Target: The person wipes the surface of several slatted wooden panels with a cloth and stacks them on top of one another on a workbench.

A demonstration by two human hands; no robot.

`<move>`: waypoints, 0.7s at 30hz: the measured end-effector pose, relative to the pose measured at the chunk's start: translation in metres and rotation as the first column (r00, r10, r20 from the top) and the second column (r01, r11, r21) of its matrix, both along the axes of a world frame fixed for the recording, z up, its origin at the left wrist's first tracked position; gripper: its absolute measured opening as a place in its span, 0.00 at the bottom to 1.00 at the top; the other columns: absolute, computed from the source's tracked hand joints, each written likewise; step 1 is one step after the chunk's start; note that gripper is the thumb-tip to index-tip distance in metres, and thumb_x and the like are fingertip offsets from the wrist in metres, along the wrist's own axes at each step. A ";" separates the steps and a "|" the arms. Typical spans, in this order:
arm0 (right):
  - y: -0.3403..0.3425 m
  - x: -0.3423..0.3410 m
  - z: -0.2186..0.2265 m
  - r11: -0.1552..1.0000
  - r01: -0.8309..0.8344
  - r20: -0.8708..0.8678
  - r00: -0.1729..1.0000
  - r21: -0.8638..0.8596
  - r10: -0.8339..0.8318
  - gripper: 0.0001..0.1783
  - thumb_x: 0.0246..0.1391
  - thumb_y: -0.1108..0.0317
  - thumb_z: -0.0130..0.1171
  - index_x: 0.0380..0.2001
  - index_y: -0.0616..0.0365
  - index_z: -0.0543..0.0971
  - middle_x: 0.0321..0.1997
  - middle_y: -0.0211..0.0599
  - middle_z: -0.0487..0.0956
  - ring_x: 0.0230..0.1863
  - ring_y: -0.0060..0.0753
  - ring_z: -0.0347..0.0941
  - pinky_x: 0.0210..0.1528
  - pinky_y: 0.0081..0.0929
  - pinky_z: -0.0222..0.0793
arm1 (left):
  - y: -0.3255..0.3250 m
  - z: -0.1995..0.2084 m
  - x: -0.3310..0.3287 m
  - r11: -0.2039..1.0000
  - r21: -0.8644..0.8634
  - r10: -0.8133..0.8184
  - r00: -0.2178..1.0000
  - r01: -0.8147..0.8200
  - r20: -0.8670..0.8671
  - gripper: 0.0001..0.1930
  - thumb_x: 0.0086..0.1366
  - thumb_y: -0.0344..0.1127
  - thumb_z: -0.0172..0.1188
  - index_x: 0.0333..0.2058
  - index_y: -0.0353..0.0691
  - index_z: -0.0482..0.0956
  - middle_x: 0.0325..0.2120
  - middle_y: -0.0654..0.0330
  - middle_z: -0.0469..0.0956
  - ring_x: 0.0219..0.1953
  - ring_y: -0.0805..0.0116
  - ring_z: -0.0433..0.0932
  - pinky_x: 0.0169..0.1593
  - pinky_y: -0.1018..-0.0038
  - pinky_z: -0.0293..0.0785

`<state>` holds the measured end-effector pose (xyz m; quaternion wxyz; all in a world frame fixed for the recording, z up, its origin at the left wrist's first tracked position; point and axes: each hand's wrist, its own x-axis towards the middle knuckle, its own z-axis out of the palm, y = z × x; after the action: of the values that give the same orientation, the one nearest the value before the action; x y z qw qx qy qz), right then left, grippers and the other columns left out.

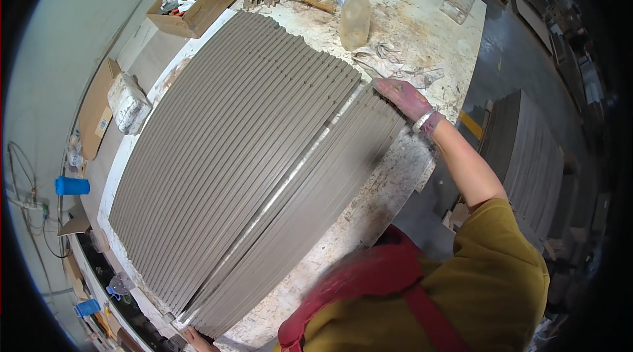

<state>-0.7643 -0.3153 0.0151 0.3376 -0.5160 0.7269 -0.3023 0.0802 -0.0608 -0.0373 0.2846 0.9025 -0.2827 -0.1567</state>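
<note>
The left hand (pixel 200 339) is by the strips' lower end; the wide row of grey strips (pixel 227 147) and narrower row (pixel 306 217) lie on the bench (pixel 359 225). The right hand (pixel 403 98) rests at the far end. I cannot tell either grip; even pressure at both ends should keep everything parallel.

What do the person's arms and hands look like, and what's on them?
The right hand seems to wear a stained pinkish-purple glove, with a pale band around the wrist. The right sleeve is short and mustard-olive. Too little of the left hand shows to describe.
</note>
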 end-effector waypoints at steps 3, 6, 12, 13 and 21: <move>0.016 -0.002 0.009 0.999 0.007 0.041 0.999 0.033 -0.009 0.32 0.59 0.43 0.49 0.55 0.60 0.74 0.58 0.44 0.74 0.58 0.39 0.69 0.62 0.27 0.59 | 0.011 0.013 -0.015 0.998 0.067 -0.023 0.998 0.019 0.062 0.28 0.69 0.53 0.44 0.55 0.33 0.70 0.46 0.46 0.76 0.45 0.51 0.76 0.49 0.62 0.72; 0.041 -0.012 0.002 0.997 0.074 0.087 0.993 0.023 -0.076 0.35 0.58 0.42 0.51 0.55 0.62 0.73 0.56 0.44 0.75 0.57 0.35 0.70 0.61 0.26 0.60 | 0.022 0.025 -0.034 0.985 0.162 -0.086 0.987 0.063 0.137 0.30 0.69 0.54 0.43 0.56 0.33 0.70 0.46 0.44 0.76 0.46 0.50 0.76 0.50 0.61 0.71; 0.044 -0.015 0.000 0.999 0.037 0.068 0.997 0.022 -0.038 0.35 0.58 0.42 0.50 0.55 0.62 0.73 0.57 0.43 0.75 0.59 0.34 0.69 0.62 0.27 0.59 | 0.064 0.029 -0.024 0.805 0.468 -0.575 0.671 0.365 0.467 0.32 0.69 0.57 0.41 0.57 0.32 0.69 0.48 0.41 0.75 0.47 0.46 0.76 0.52 0.59 0.71; 0.045 -0.015 0.000 1.000 0.026 0.065 0.998 0.013 -0.026 0.35 0.59 0.42 0.50 0.55 0.62 0.72 0.57 0.43 0.75 0.59 0.35 0.69 0.62 0.27 0.59 | 0.038 0.055 -0.065 0.835 0.465 -0.479 0.805 0.294 0.350 0.30 0.69 0.55 0.42 0.57 0.34 0.70 0.48 0.43 0.76 0.48 0.47 0.77 0.52 0.60 0.71; 0.044 -0.043 -0.022 0.999 -0.042 0.081 0.996 -0.010 0.043 0.34 0.61 0.41 0.45 0.55 0.59 0.73 0.57 0.43 0.75 0.57 0.35 0.70 0.61 0.27 0.60 | -0.074 0.097 -0.146 0.849 0.077 -0.501 0.751 0.522 0.430 0.15 0.67 0.36 0.54 0.46 0.31 0.76 0.38 0.52 0.80 0.40 0.60 0.78 0.45 0.68 0.73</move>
<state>-0.8076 -0.2717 -0.0071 0.3712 -0.5201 0.7000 -0.3190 -0.0658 -0.1345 0.0593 0.1819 0.7952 -0.5782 -0.0164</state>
